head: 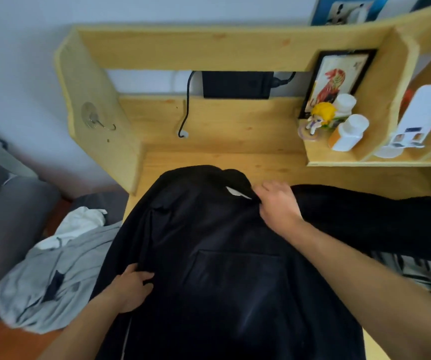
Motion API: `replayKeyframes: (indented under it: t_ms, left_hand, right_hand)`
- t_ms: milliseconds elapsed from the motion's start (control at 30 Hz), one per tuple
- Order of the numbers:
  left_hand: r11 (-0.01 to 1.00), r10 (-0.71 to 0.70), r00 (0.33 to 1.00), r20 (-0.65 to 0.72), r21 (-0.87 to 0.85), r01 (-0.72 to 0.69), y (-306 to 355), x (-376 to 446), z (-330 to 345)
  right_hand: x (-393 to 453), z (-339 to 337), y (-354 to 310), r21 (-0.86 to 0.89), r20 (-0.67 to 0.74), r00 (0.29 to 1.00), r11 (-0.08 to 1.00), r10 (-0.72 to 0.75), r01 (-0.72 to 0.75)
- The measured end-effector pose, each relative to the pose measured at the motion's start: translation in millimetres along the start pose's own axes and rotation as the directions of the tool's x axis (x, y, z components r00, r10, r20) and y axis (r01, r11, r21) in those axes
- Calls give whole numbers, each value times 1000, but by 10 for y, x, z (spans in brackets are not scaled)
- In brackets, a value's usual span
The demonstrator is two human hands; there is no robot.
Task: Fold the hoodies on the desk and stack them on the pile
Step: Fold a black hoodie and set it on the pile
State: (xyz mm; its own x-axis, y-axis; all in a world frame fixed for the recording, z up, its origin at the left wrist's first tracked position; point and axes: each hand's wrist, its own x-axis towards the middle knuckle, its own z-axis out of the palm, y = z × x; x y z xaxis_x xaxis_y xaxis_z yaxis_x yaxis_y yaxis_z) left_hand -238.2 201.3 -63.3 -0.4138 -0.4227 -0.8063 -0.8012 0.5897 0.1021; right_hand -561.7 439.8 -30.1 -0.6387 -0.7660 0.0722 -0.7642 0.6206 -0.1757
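Two bare arms reach in from the bottom, over a black hoodie (pixel 222 268). It lies spread out, front up, on the wood desk (pixel 274 162). It covers most of the desk, and its bottom part runs out of view toward the person.

The left hand (pixel 131 289) sits low on the hoodie's left edge. Its fingers curl in and pinch a fold of the cloth. The right arm stretches farther, up to the neck of the hoodie. The right hand (pixel 279 203) is bent at the wrist and grips the cloth beside the white tag (pixel 236 192).

The hoodie is dark and a bit shiny, with soft wrinkles. A big square pocket (pixel 237 271) shows in the middle. The hood is bunched at the far end. One sleeve (pixel 370 219) goes off to the right.

A gray hoodie (pixel 50 281) lies in a messy heap off the left side of the desk.
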Motion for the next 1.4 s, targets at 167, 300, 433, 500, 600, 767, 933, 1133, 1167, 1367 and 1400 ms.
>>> replayKeyframes:
  t_ms: [167,300,433,500,600,767,933,1133,1167,1367,1400]
  left_hand:
    - [922,-9,765,-644,-301,-243,-30,-309,-122]
    - [847,147,495,-856,-150,-510,275,-545,-90]
    - [778,574,528,-626,215,-591,585,-346,-57]
    - [794,603,667,-437,247,-556,698,-191,-31]
    - [834,545,779,-309,288,-470,735,-68,116]
    - [910,412,828,-381,126,-394,801,-127,101]
    - [944,309,877,-369,9,-329,891,-122,44]
    - [930,365,840,-401,188,-315,1050,-202,-321]
    - [930,368,809,-459,174,-324,1094,-232,-438]
    - [841,270,684,-678,-180,-510,1508,-408,-1243]
    - [814,267,678,-685,-217,-540,1572,-415,-1338]
  right_hand:
    - [-1702,-48,-379,-236,372,915,937,-157,257]
    - [-1938,-261,-474,-116,609,790,993,69,2]
    - [-1259,-488,-501,245,3,976,946,220,-214]
    - [-729,-373,-360,335,205,895,831,395,-444]
    - [-172,12,-171,110,617,578,669,534,-735]
    - [162,167,-307,-66,779,414,718,471,-693]
    - [305,26,-393,-115,762,494,839,418,-532]
    - [276,-679,-559,46,199,915,929,352,-367]
    - [303,-891,-566,45,2,967,966,255,-255]
    - [560,-2217,-639,-29,-542,832,992,-121,125]
    - [544,-2347,-687,-66,-570,808,989,-149,136]
